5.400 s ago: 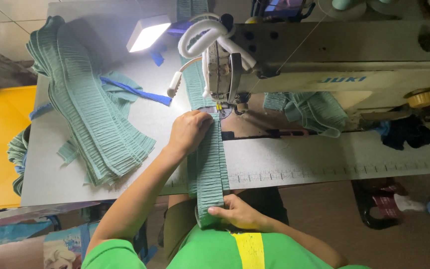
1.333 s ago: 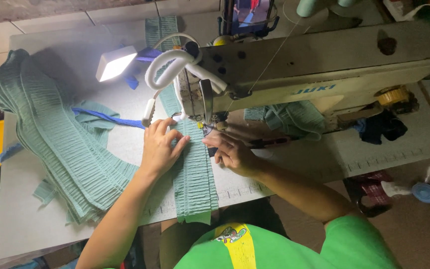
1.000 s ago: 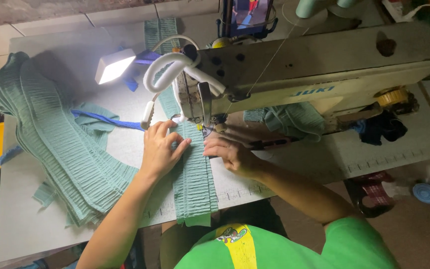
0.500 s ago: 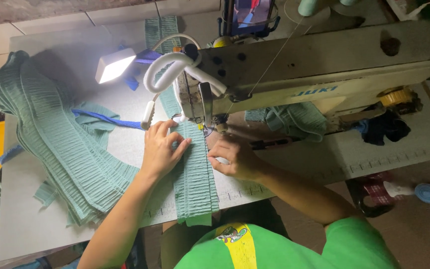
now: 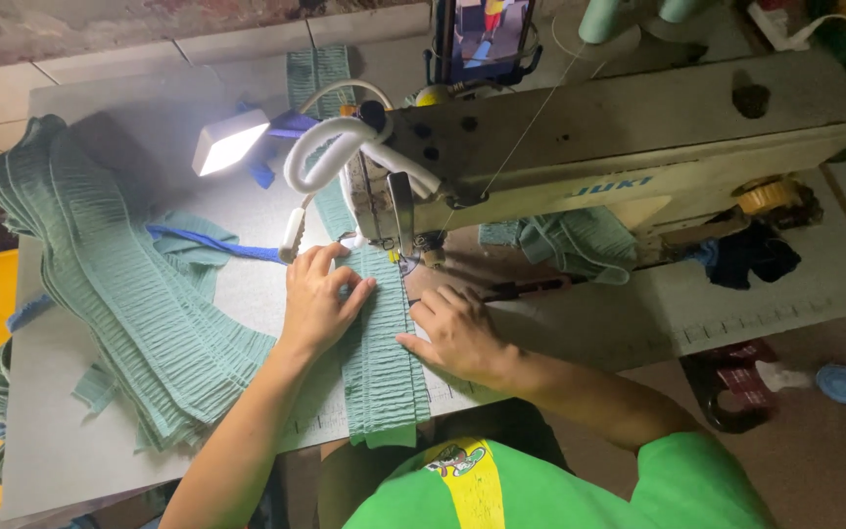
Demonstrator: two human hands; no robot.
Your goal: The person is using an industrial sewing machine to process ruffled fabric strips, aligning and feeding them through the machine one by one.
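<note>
Head view: narrow green pleated fabric strip [image 5: 381, 343] pressed flat by left hand [image 5: 317, 302] and right hand [image 5: 458, 333], nothing gripped, strip overhanging grey bench [image 5: 80, 460] front edge; green pleated pile [image 5: 139, 304] crowding left edge.

Dim room, bright lamp [image 5: 230, 140] glare on table [image 5: 100, 431], sharp focus

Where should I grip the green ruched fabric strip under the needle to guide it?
Best on the green ruched fabric strip itself, flat palms from above, one on each long edge just short of the needle, as the left hand and right hand lie: it lies flat and limp.
</note>
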